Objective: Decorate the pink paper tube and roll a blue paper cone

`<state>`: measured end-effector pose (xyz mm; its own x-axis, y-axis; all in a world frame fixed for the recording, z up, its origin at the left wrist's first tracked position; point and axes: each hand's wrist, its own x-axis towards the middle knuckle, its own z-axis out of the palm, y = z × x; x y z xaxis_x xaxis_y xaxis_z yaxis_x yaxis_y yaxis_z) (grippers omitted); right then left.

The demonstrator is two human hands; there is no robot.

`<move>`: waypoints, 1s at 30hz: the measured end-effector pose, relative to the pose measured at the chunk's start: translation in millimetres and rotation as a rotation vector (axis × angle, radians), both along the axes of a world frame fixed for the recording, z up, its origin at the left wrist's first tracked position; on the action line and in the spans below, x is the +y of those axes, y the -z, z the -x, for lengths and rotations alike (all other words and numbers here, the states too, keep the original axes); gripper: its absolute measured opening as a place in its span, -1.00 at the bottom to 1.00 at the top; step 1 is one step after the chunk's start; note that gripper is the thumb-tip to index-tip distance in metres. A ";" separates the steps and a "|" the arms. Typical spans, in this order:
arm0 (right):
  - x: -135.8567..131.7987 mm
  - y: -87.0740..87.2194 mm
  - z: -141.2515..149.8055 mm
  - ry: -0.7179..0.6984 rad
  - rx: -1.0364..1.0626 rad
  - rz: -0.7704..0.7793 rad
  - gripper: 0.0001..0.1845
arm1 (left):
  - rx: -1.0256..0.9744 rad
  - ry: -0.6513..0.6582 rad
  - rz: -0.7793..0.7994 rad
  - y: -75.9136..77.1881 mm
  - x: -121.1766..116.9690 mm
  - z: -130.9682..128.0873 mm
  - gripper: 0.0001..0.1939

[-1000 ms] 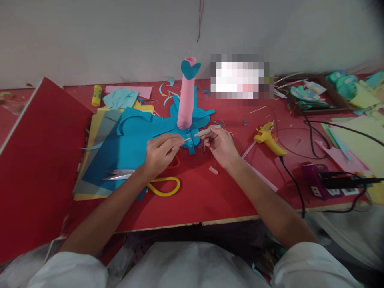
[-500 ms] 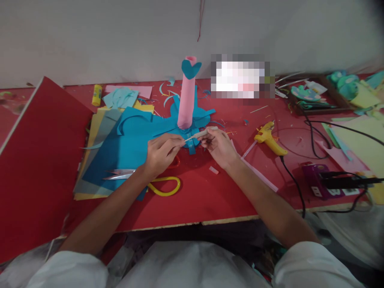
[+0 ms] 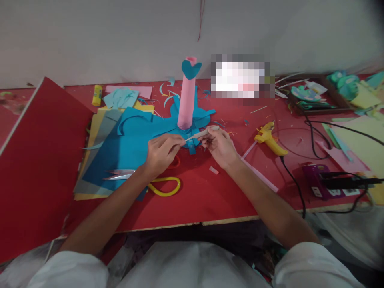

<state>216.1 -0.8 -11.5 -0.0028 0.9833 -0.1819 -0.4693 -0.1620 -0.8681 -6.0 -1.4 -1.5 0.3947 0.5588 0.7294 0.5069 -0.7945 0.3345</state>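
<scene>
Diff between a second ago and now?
The tool in the right hand shifted slightly left, closing the visible gap to the strip in the left hand. Nothing grabbed or released. Tube, scissors and glue gun stayed put.

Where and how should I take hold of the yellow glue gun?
Probably by the handle of the glue gun, from the near right: the handle slants that way, while the tip points away. Mind the cord at the handle's end and the glue stick jutting from the rear.
</scene>
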 end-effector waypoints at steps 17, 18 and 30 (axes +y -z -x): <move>-6.3 -7.9 1.6 0.043 -0.134 -0.241 -0.70 | -0.031 -0.090 0.039 1.9 2.6 -1.4 -0.86; -6.3 -7.3 2.3 0.050 -0.134 -0.244 -0.68 | -0.035 -0.096 0.038 2.0 2.7 -1.4 -0.87; -7.7 0.6 8.4 0.107 -0.111 -0.339 -0.67 | -0.022 -0.112 0.096 3.2 3.1 -0.4 -0.85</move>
<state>207.7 -8.5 -12.1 0.1044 0.9815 0.1606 -0.3677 0.1881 -0.9107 -5.7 1.7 -4.7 0.3104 0.6665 0.6778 0.5827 -0.6968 0.4183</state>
